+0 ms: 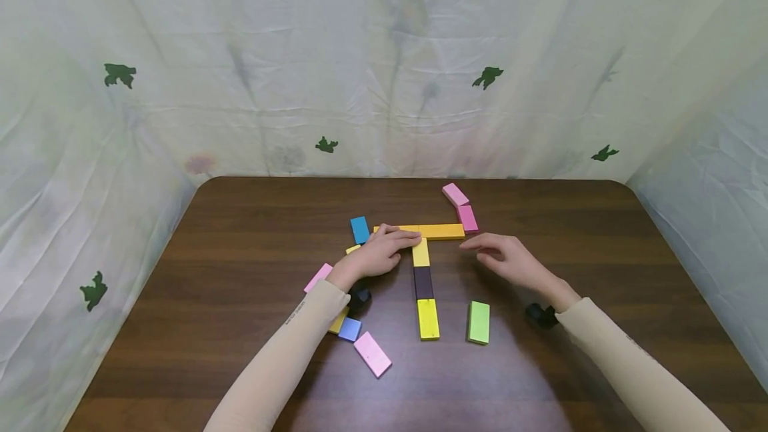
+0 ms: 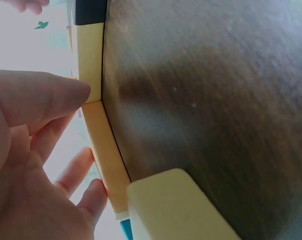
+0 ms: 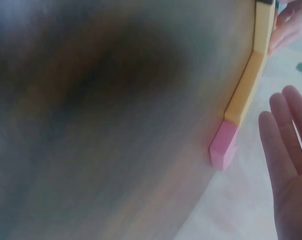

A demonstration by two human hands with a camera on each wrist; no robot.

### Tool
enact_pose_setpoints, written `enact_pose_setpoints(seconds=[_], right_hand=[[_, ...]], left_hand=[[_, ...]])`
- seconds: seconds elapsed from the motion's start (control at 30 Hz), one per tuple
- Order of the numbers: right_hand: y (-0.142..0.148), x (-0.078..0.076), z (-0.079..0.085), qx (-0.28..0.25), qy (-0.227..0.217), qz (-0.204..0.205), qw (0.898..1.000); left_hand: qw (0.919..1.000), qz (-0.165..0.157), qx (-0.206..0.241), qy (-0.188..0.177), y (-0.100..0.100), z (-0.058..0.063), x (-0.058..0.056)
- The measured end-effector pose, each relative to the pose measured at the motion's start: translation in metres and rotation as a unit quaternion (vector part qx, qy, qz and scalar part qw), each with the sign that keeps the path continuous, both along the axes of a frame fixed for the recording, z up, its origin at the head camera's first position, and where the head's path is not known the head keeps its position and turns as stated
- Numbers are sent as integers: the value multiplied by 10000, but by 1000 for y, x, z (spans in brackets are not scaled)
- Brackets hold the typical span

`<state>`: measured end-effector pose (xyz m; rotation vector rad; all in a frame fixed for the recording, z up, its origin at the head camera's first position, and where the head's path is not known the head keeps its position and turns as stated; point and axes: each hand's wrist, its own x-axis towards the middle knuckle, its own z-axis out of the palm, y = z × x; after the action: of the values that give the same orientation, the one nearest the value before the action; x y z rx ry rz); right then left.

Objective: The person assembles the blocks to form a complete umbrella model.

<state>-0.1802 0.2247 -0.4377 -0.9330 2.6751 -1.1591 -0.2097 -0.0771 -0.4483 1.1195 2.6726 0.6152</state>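
My left hand (image 1: 381,252) reaches over the left part of a row of orange blocks (image 1: 441,232), its fingers extended along the row. In the left wrist view, the thumb (image 2: 66,95) is at the joint between the pale yellow block (image 2: 90,60) and the orange block (image 2: 106,155), with other fingertips against the orange block's far side. Below the row's middle run the pale yellow block, a dark block (image 1: 423,283) and a bright yellow block (image 1: 429,319) in line. My right hand (image 1: 507,257), fingers loosely bent and holding nothing, hovers right of the row near a pink block (image 1: 467,219).
Another pink block (image 1: 455,194) touches the upper pink end. Left of my left hand curves a line with a blue block (image 1: 360,230), a pink block (image 1: 318,277), a light blue block (image 1: 350,329) and a pale pink block (image 1: 373,355), partly hidden by the arm. A green block (image 1: 479,323) lies apart.
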Motion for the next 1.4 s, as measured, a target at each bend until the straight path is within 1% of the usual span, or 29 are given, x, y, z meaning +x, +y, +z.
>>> enact_pose_setpoints(seconds=[0.1, 0.3, 0.5, 0.67, 0.8, 1.0, 1.2, 1.23, 1.4], right_hand=[[0, 7, -1, -40, -102, 209, 9997], [2, 20, -2, 58, -587, 570, 9966], [6, 29, -8, 81, -607, 1016, 9929], [7, 37, -13, 56, -866, 1161, 9894], [9, 42, -16, 47, -984, 1253, 9872], [11, 47, -20, 30, -962, 1401, 9855], [9, 49, -22, 65, -623, 1597, 9852], [8, 49, -23, 57, -586, 1599, 9854], [4, 45, -24, 61, -363, 1495, 9881]], left_hand=[[10000, 0, 0, -10, 0, 0, 0], [10000, 8, -14, -26, 0, 1, 1], [10000, 22, -20, -53, 0, 0, 0], [10000, 19, -30, -38, 0, -2, -1], [10000, 6, 1, -11, 0, -2, -1], [10000, 13, 1, 6, 0, -3, -1], [9999, -35, 149, -70, -2, -4, -2], [9997, -99, 204, 26, -3, -10, -4], [9997, -119, 187, 76, -2, -10, -4]])
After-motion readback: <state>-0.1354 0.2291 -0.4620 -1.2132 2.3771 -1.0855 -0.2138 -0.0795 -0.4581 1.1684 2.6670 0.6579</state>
